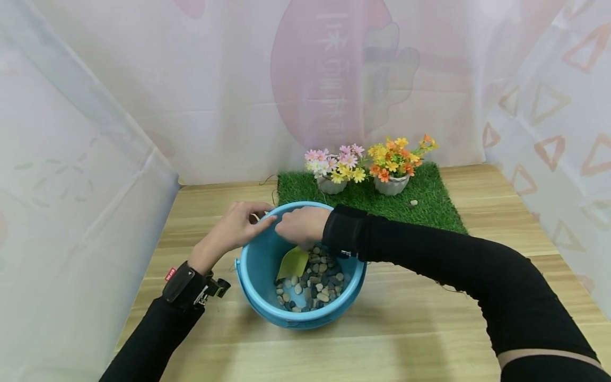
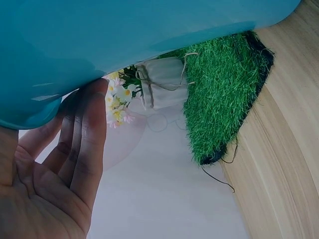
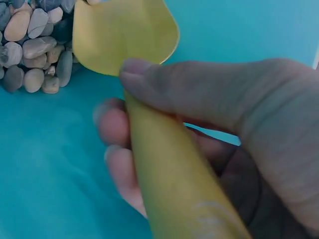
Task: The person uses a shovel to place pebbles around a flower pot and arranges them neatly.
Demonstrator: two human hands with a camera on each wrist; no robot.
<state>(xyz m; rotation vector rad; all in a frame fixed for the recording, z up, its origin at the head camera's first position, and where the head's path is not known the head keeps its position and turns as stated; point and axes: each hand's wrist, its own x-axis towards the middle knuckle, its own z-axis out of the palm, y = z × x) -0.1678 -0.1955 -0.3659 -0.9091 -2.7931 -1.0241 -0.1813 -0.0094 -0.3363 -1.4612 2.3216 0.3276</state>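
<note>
A light blue bucket (image 1: 260,260) stands on the table with many grey and tan pebbles (image 1: 322,280) over its floor. At its far left rim, my left hand (image 1: 241,227) grips the edge, thumb on the inside; the left wrist view shows the fingers (image 2: 88,134) against the bucket's outer wall (image 2: 149,30). Inside the bucket, my right hand (image 1: 305,224) holds a yellow toy shovel (image 1: 292,263). Close up in the right wrist view, the thumb (image 3: 184,87) lies along the top of the handle (image 3: 172,169) and fingers curl beneath. The blade dips beside the pebbles.
Behind the bucket lies a green artificial turf mat (image 1: 436,199). Two small pots of flowers stand on it, one pink and yellow (image 1: 334,164), one orange and yellow (image 1: 393,164). A pale pebble (image 1: 413,202) lies on the turf. White printed curtains (image 1: 229,95) surround the wooden table (image 1: 406,329).
</note>
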